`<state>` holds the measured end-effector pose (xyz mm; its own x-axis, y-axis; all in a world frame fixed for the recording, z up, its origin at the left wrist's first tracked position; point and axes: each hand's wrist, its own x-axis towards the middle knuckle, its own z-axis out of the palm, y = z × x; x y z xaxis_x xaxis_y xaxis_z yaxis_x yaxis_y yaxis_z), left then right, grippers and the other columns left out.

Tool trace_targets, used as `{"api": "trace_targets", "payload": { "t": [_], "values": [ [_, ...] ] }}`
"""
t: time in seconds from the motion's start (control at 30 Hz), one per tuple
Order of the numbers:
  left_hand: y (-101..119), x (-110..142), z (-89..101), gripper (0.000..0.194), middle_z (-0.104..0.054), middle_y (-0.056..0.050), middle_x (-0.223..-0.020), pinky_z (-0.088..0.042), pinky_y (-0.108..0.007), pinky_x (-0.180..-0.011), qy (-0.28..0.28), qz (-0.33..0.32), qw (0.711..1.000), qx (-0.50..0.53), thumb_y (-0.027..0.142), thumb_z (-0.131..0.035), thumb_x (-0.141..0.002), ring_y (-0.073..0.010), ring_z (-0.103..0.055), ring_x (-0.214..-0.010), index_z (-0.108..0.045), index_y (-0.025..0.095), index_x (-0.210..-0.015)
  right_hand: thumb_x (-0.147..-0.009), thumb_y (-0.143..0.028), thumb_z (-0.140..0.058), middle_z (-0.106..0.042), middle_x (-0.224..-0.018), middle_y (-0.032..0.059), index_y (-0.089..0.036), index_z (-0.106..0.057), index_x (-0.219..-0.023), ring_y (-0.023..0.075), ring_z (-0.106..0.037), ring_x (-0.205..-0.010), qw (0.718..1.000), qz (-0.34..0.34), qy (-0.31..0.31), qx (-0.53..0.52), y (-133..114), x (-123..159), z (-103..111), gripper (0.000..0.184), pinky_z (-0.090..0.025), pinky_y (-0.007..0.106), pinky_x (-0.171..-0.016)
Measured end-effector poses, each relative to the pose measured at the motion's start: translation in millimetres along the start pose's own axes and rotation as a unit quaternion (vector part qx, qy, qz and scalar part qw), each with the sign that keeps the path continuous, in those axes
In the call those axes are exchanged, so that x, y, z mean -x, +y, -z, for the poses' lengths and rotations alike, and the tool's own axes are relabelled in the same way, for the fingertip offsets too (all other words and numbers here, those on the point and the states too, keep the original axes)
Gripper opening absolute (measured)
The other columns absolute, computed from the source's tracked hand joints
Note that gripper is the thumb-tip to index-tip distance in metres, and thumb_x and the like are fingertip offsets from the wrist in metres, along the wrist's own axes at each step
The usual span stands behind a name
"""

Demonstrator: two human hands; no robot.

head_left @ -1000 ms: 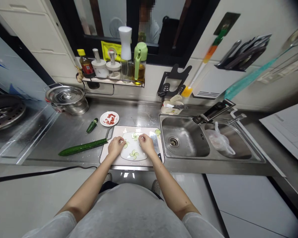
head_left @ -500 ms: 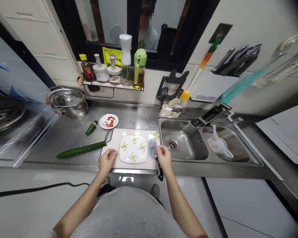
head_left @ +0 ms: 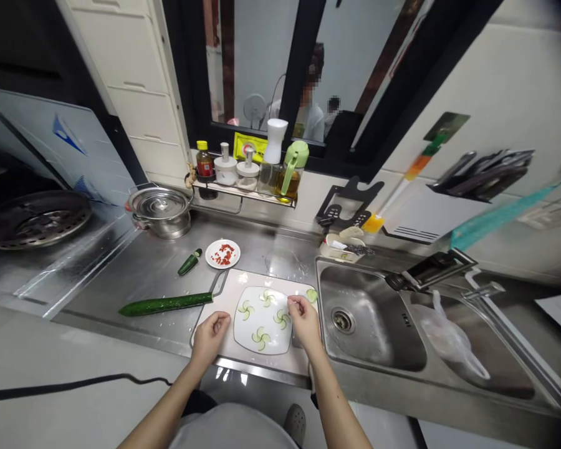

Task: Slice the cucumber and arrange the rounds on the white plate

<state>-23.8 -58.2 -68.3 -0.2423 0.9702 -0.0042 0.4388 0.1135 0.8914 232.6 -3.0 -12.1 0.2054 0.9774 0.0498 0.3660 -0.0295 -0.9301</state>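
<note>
A white square plate [head_left: 251,325] lies on the pale cutting board [head_left: 223,352], bearing several pinwheels of thin cucumber slices [head_left: 261,338]. My left hand [head_left: 210,337] hovers at the plate's left side, thumb and fingers pressed together. Over the plate's upper right edge is my right hand [head_left: 305,319], its fingers pinched; anything between them is too small to make out. The kitchen knife is mostly hidden under my right hand and forearm. A cucumber piece [head_left: 311,295] rests at the board's upper right corner. The long cucumber [head_left: 166,304] lies left of the board.
Behind the board stand a small plate of red bits [head_left: 222,254] and a cucumber end [head_left: 189,262]. A lidded steel pot [head_left: 161,212] is farther left. The sink [head_left: 374,324] adjoins the board on the right. Bottles line a wall rack [head_left: 247,190]. A person shows through the window.
My right hand has moved from beside the knife up and left to the plate's edge, covering more of the knife. My left hand stays left of the plate. The camera view has tilted upward.
</note>
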Motion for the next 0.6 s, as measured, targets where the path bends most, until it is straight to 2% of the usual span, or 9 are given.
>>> {"api": "trace_targets", "payload": {
  "t": [0.13,0.3,0.43,0.53,0.6],
  "values": [
    [7,2,2.2,0.041,-0.059,0.000,-0.061,-0.039,-0.023,-0.055,0.005,0.015,1.000,0.017,0.054,-0.054,-0.080,-0.0136,-0.050,-0.055,-0.071,0.018,-0.087,-0.077,-0.043,-0.055,-0.054,-0.061,-0.0023,-0.018,-0.067,-0.084,0.0143,-0.049,-0.058,0.996,0.040,-0.058,0.053,-25,-38,-34,0.029,-0.038,0.025,-0.060],
    [15,3,8.0,0.038,-0.062,-0.001,-0.064,-0.040,-0.024,-0.057,0.007,0.035,0.999,0.022,0.054,-0.053,-0.082,-0.0144,-0.051,-0.058,-0.070,0.020,-0.085,-0.081,-0.031,-0.053,-0.059,-0.063,-0.0018,-0.021,-0.069,-0.084,0.0151,-0.053,-0.062,0.977,0.085,-0.135,0.145,-42,-93,-92,0.020,-0.037,0.024,-0.063],
    [15,3,10.2,0.039,-0.062,-0.002,-0.066,-0.041,-0.024,-0.057,0.008,0.050,0.998,0.036,0.054,-0.052,-0.083,-0.0149,-0.051,-0.059,-0.070,0.020,-0.087,-0.083,-0.021,-0.051,-0.067,-0.084,0.0033,-0.022,-0.071,-0.088,0.0169,-0.056,-0.081,0.927,0.145,-0.217,0.268,-51,-128,-144,0.020,-0.037,0.024,-0.072],
    [11,3,9.3,0.039,-0.062,-0.002,-0.066,-0.042,-0.024,-0.057,0.004,0.065,0.997,0.047,0.055,-0.052,-0.083,-0.0150,-0.052,-0.060,-0.070,0.020,-0.088,-0.087,-0.023,-0.049,-0.067,-0.098,0.0061,-0.023,-0.071,-0.094,0.0196,-0.053,-0.093,0.873,0.164,-0.270,0.373,-58,-145,-181,0.024,-0.036,0.026,-0.077],
    [7,3,8.9,0.040,-0.064,-0.002,-0.068,-0.044,-0.024,-0.058,0.008,0.073,0.996,0.057,0.055,-0.054,-0.082,-0.0151,-0.054,-0.061,-0.070,0.020,-0.089,-0.088,-0.025,-0.048,-0.066,-0.103,0.0068,-0.024,-0.072,-0.094,0.0207,-0.052,-0.097,0.858,0.167,-0.285,0.393,-62,-153,-202,0.024,-0.035,0.028,-0.079]
  ]
}}
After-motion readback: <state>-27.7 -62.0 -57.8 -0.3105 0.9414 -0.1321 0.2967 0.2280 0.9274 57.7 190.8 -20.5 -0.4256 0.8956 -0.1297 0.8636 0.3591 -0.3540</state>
